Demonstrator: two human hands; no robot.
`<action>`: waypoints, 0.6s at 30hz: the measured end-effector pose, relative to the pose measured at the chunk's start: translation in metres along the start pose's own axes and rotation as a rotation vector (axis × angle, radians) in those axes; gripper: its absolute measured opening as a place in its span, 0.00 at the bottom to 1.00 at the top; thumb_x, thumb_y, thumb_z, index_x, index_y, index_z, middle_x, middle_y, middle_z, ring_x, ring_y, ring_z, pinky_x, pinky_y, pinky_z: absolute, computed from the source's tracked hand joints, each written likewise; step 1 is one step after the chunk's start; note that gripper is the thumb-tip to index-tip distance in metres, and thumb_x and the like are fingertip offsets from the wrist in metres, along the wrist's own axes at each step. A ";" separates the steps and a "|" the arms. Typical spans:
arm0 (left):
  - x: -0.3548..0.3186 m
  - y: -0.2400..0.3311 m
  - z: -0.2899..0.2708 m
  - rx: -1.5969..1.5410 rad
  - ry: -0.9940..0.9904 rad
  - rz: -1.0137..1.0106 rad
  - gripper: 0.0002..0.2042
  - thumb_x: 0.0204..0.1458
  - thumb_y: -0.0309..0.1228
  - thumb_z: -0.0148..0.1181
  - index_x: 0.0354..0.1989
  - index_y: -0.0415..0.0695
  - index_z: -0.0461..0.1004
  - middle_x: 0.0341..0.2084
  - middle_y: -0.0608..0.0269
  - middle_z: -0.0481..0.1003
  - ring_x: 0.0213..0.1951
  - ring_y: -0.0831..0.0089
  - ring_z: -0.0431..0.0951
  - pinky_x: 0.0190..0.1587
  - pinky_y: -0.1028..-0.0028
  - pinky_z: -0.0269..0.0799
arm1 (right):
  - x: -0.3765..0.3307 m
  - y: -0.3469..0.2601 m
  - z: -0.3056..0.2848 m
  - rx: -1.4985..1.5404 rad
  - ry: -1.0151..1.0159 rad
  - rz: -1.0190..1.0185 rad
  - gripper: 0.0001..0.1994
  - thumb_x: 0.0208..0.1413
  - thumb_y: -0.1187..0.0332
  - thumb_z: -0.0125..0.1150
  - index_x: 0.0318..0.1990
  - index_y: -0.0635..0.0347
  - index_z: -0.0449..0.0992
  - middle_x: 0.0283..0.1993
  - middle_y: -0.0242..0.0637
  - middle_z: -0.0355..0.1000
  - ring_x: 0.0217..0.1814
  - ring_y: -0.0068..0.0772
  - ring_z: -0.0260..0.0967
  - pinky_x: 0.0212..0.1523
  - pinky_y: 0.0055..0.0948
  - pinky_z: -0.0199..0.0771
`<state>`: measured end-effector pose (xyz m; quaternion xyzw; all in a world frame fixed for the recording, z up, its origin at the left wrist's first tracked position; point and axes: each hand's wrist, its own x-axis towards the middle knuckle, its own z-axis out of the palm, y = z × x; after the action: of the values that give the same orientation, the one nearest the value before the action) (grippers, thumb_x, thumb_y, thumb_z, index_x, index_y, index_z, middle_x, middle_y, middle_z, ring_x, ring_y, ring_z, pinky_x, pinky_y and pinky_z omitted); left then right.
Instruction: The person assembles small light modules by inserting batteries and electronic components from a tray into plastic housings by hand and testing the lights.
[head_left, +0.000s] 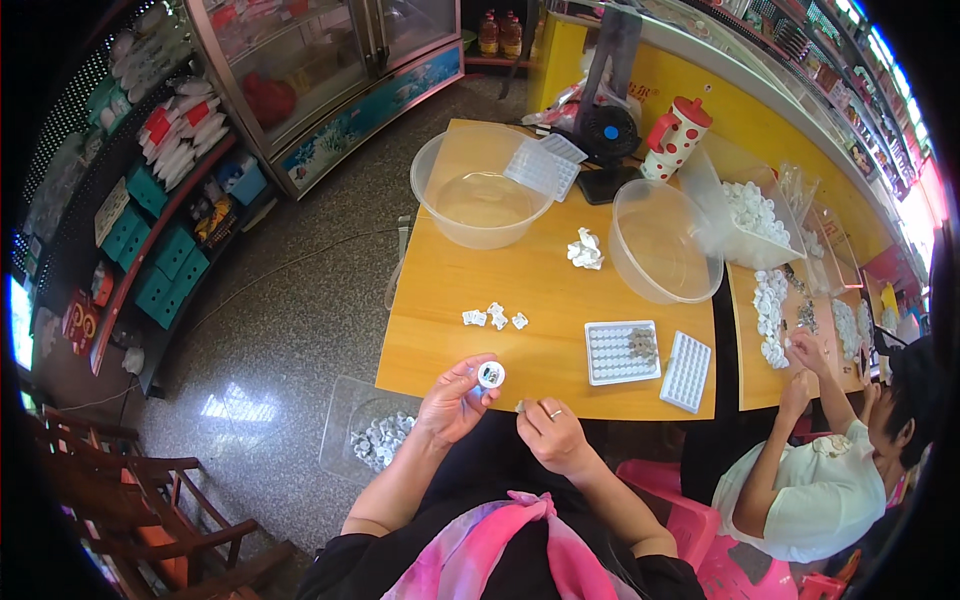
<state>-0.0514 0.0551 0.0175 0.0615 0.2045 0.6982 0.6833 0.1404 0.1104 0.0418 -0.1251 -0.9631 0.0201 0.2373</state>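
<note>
At the table's near edge, my left hand (455, 402) grips a small round white plastic part (490, 375), its open face up with dark and greenish bits inside. To its right, my right hand (552, 434) is closed in a pinch; a tiny greyish thing peeks out at the fingertips, too small to name. A few small white plastic pieces (496, 316) lie on the wooden table (450, 350) just beyond my hands. A white compartment tray (596, 370), partly filled with small grey-brown parts (642, 346), sits to the right beside a second white tray (686, 372).
Two clear plastic bowls (445, 220) (650, 285) stand farther back, near a crumpled white clump (585, 250) and a red-dotted tumbler (678, 138). A clear bin (345, 425) of white parts is at lower left. A co-worker (810, 480) handles white parts at the right-hand table.
</note>
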 end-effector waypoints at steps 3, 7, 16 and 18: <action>0.002 -0.003 0.003 -0.024 -0.001 -0.036 0.16 0.55 0.30 0.55 0.49 0.31 0.68 0.36 0.51 0.74 0.31 0.67 0.75 0.32 0.77 0.72 | -0.003 -0.003 0.000 0.322 0.204 0.171 0.09 0.41 0.81 0.61 0.33 0.66 0.73 0.35 0.43 0.68 0.31 0.35 0.67 0.32 0.29 0.68; 0.002 -0.006 0.002 -0.078 -0.002 -0.085 0.16 0.55 0.30 0.55 0.48 0.31 0.68 0.36 0.50 0.73 0.32 0.67 0.75 0.32 0.76 0.73 | 0.013 -0.008 -0.019 1.333 0.484 0.814 0.03 0.52 0.84 0.56 0.33 0.68 0.73 0.33 0.35 0.69 0.34 0.22 0.67 0.35 0.19 0.67; 0.002 -0.016 0.014 0.039 -0.111 -0.110 0.16 0.55 0.30 0.56 0.49 0.33 0.71 0.36 0.58 0.76 0.32 0.73 0.76 0.35 0.78 0.72 | 0.039 0.004 -0.025 1.096 0.421 0.634 0.06 0.51 0.84 0.56 0.36 0.68 0.74 0.32 0.36 0.69 0.34 0.25 0.68 0.35 0.19 0.67; 0.003 -0.018 0.011 0.040 -0.122 -0.120 0.16 0.55 0.31 0.57 0.49 0.34 0.71 0.35 0.59 0.76 0.32 0.74 0.76 0.36 0.78 0.72 | 0.047 0.002 -0.035 0.912 0.358 0.568 0.06 0.52 0.84 0.55 0.36 0.68 0.74 0.33 0.39 0.68 0.33 0.28 0.68 0.34 0.21 0.67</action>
<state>-0.0308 0.0596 0.0208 0.1054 0.1796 0.6469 0.7336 0.1163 0.1237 0.0939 -0.2658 -0.7303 0.4757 0.4120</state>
